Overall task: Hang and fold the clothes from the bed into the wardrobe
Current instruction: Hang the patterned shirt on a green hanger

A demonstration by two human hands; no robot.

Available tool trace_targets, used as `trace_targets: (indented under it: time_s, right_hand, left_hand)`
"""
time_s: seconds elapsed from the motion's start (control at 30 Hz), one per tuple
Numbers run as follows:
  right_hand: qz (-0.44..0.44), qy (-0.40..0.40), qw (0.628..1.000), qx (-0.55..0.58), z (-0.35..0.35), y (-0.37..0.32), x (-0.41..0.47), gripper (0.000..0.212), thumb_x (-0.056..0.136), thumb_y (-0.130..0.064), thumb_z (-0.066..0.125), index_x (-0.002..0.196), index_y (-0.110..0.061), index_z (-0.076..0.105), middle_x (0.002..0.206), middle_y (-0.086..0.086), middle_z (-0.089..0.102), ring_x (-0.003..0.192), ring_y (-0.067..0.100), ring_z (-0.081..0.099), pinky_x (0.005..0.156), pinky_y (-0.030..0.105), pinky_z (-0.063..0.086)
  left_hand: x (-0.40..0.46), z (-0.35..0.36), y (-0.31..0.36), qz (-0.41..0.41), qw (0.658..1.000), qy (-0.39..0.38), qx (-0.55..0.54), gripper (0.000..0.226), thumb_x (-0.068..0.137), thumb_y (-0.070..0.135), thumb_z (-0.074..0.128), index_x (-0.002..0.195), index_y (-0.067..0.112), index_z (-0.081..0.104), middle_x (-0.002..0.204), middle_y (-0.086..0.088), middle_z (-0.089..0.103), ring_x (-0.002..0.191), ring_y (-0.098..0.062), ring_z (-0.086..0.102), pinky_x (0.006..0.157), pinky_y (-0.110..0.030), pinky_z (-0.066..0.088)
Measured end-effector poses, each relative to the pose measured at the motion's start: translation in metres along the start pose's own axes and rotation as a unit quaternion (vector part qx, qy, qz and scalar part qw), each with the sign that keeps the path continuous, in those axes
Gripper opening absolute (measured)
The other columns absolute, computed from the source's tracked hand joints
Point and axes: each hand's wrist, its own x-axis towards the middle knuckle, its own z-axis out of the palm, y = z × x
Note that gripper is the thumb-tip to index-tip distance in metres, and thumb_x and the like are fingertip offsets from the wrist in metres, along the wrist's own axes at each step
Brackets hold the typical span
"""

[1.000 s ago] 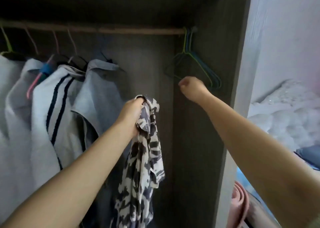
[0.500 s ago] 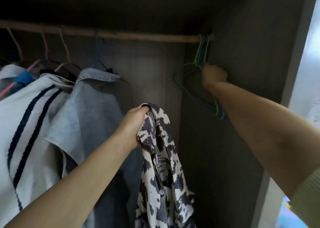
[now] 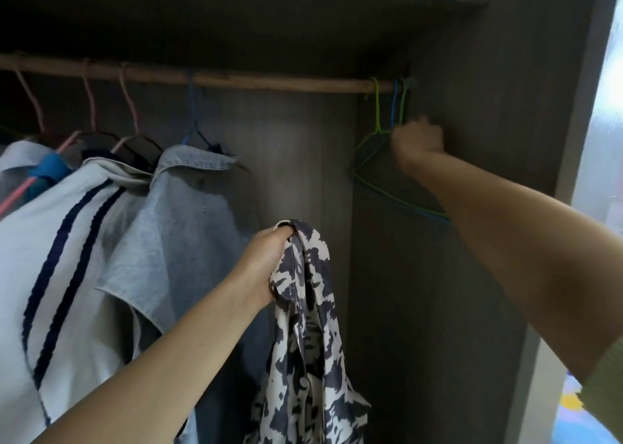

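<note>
L hand (image 3: 261,265) grips 1 patterned shirt (image 3: 310,342) — R hand (image 3: 418,141) at 3 empty hangers (image 3: 377,170).

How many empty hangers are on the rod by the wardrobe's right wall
3 show: a yellow-green hanger leftmost, a blue hanger next, a green hanger nearest the wall. All hook over the rod. The right hand covers their necks, so another may be hidden.

Dim wardrobe interior (image 3: 303,160); daylight glares from the right edge; the right hand (image 3: 418,140) looks slightly motion-blurred.
</note>
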Motion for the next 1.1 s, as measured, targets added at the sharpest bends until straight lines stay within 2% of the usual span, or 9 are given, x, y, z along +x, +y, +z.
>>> trace_targets:
  time_s: [0.13, 0.33, 0.47, 0.6, 0.67, 0.73, 0.9, 1.0, 1.1]
  right_hand:
    - [0.037, 0.045, 0.996, 0.067, -0.005, -0.007, -0.001, 0.040, 0.093, 0.001, 0.037, 0.133, 0.002, 0.044, 0.136, 0.024, 0.043, 0.127, 0.037, 0.036, 0.103, 0.050, 0.031]
    - [0.042, 0.071, 0.920, 0.384, -0.010, -0.041, -0.037, 0.021, 0.101, -0.014, 0.035, 0.111, -0.001, 0.047, 0.100, 0.029, 0.061, 0.091, 0.043, 0.060, 0.074, 0.043, 0.045]
    - [0.082, 0.093, 0.796, 0.592, 0.010, -0.069, -0.099, 0.013, 0.095, -0.013, 0.049, 0.107, -0.011, 0.052, 0.078, 0.007, 0.057, 0.067, 0.020, 0.053, 0.062, 0.028, 0.039]
    - [0.149, -0.110, 0.587, 0.788, 0.018, -0.088, -0.173, 0.016, 0.096, -0.033, 0.055, 0.100, -0.017, 0.057, 0.062, -0.002, 0.041, 0.043, 0.007, 0.035, 0.042, 0.019, 0.022]
    - [0.172, -0.157, 0.580, 0.780, 0.015, -0.093, -0.210, 0.029, 0.098, -0.038, 0.049, 0.095, -0.014, 0.064, 0.053, -0.006, 0.031, 0.041, 0.007, 0.025, 0.040, 0.019, 0.014]
    - [0.211, -0.117, 0.546, 0.802, 0.011, -0.093, -0.238, 0.035, 0.101, -0.033, 0.044, 0.082, -0.012, 0.065, 0.048, -0.008, 0.022, 0.040, 0.008, 0.018, 0.041, 0.019, 0.011]
    - [0.321, 0.003, 0.354, 0.879, -0.019, -0.092, -0.289, 0.046, 0.101, -0.027, 0.033, 0.058, -0.015, 0.046, 0.046, -0.006, 0.016, 0.040, 0.010, 0.013, 0.043, 0.025, 0.008]
    - [0.336, 0.055, 0.331, 0.880, -0.036, -0.110, -0.313, 0.051, 0.100, -0.025, 0.031, 0.050, -0.015, 0.035, 0.047, -0.003, 0.018, 0.042, 0.012, 0.014, 0.045, 0.027, 0.008]
    - [0.305, 0.107, 0.372, 0.870, -0.041, -0.125, -0.334, 0.049, 0.094, -0.023, 0.032, 0.045, -0.019, 0.036, 0.045, -0.005, 0.022, 0.039, 0.011, 0.016, 0.044, 0.022, 0.011]
  left_hand:
    - [-0.003, -0.011, 0.004, -0.002, 1.000, 0.007, 0.014, 0.022, 0.097, 0.016, 0.049, 0.086, 0.007, 0.066, 0.062, -0.006, 0.070, 0.051, -0.018, 0.067, 0.043, -0.021, 0.050]
    - [-0.002, -0.032, 0.001, -0.011, 0.999, 0.029, 0.015, 0.023, 0.096, 0.015, 0.049, 0.078, 0.009, 0.062, 0.051, -0.003, 0.066, 0.042, -0.014, 0.062, 0.038, -0.017, 0.046]
    - [0.002, -0.047, -0.008, -0.034, 0.997, 0.032, 0.069, 0.024, 0.093, 0.016, 0.053, 0.071, 0.010, 0.061, 0.046, -0.003, 0.061, 0.038, -0.017, 0.058, 0.039, -0.015, 0.042]
    - [0.005, -0.070, -0.033, -0.089, 0.986, 0.026, 0.137, 0.023, 0.091, 0.015, 0.055, 0.070, 0.009, 0.059, 0.043, -0.004, 0.056, 0.036, -0.018, 0.054, 0.041, -0.016, 0.042]
    - [0.003, -0.085, -0.050, -0.113, 0.981, 0.021, 0.158, 0.024, 0.090, 0.015, 0.057, 0.067, 0.009, 0.058, 0.043, -0.005, 0.055, 0.038, -0.020, 0.053, 0.048, -0.022, 0.041]
    - [0.001, -0.096, -0.064, -0.130, 0.977, 0.020, 0.168, 0.023, 0.089, 0.014, 0.058, 0.067, 0.007, 0.059, 0.045, -0.006, 0.058, 0.044, -0.022, 0.055, 0.057, -0.028, 0.044]
    - [-0.004, -0.105, -0.081, -0.174, 0.967, -0.001, 0.186, 0.021, 0.090, 0.018, 0.058, 0.072, 0.008, 0.061, 0.055, -0.008, 0.061, 0.057, -0.026, 0.057, 0.066, -0.033, 0.049]
    - [-0.014, -0.089, -0.076, -0.213, 0.957, -0.065, 0.184, 0.030, 0.092, 0.036, 0.054, 0.069, 0.017, 0.058, 0.059, -0.005, 0.059, 0.055, -0.024, 0.054, 0.061, -0.029, 0.045]
    - [-0.024, -0.076, -0.055, -0.213, 0.957, -0.124, 0.152, 0.040, 0.094, 0.045, 0.049, 0.068, 0.017, 0.059, 0.056, -0.005, 0.062, 0.047, -0.021, 0.058, 0.053, -0.027, 0.051]
